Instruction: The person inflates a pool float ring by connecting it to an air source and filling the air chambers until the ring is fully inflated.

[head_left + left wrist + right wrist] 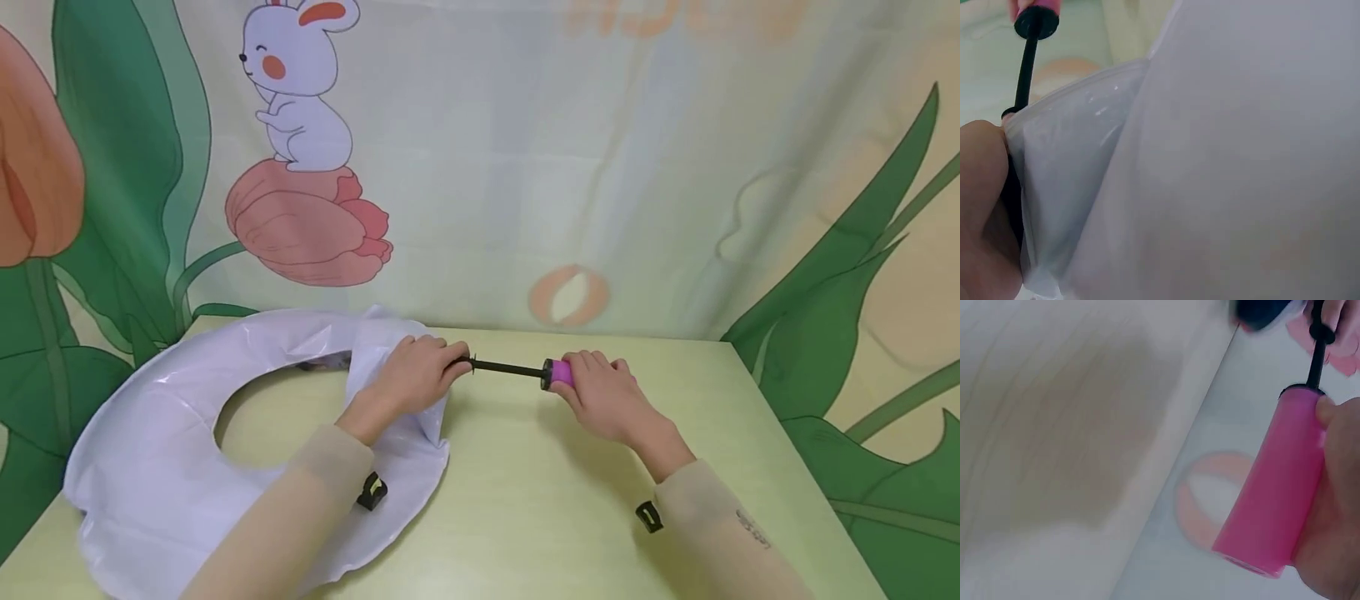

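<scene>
Between my hands a hand pump stretches nearly level, with a pink barrel (pixel 1275 481) and a thin black rod (pixel 510 368) drawn out of its black cap. My right hand (pixel 603 396) grips the barrel, fingers wrapped over it. At the rod's far end, my left hand (pixel 420 371) holds the black handle (pixel 1013 200), mostly hidden under the fingers. A pale lilac inflatable ring (pixel 161 417), wrinkled and only partly filled, lies on the left. Its right part, with a raised fold (pixel 1072 162), is below and beside the left hand.
The light yellow-green table (pixel 525 517) reaches back to a printed curtain (pixel 480 167) with a rabbit and tulips. Small black clips, one by the left sleeve (pixel 300 500) and one by the right sleeve (pixel 720 517), sit near the wrists.
</scene>
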Demonstrator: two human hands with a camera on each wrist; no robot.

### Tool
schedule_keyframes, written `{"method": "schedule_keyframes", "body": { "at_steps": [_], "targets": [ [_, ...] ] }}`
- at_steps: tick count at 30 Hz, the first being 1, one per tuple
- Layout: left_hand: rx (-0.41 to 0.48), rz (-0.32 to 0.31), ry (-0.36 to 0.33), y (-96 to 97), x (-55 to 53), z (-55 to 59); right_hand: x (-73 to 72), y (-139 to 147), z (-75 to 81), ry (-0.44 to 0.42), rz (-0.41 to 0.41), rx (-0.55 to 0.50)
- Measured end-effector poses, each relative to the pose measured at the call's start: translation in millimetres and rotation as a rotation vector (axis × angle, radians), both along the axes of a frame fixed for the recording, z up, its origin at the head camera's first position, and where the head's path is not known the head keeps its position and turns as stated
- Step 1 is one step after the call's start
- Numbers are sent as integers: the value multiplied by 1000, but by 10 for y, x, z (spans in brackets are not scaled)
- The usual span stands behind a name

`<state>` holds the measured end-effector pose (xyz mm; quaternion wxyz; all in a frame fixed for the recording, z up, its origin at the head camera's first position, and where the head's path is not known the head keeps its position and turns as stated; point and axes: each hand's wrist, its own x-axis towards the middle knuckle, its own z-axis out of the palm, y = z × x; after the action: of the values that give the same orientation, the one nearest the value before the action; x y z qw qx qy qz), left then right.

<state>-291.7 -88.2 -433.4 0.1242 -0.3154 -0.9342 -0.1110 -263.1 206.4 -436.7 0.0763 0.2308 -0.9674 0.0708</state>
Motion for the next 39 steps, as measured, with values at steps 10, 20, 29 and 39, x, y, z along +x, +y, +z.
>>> {"method": "schedule_keyframes", "body": {
  "at_steps": [10,20,29,39],
  "targets": [
    [-50,-43,37,289,63,-46,3,-401,35,36,59,33],
    [-55,-13,-48,4,21,-13,28,43,-8,-12,20,-43],
    [-50,-37,-61,339,111,-34,15,-304,12,4,55,18],
    [-34,-39,-55,62,34,-28,34,12,-20,-25,35,-66]
  ]
}}
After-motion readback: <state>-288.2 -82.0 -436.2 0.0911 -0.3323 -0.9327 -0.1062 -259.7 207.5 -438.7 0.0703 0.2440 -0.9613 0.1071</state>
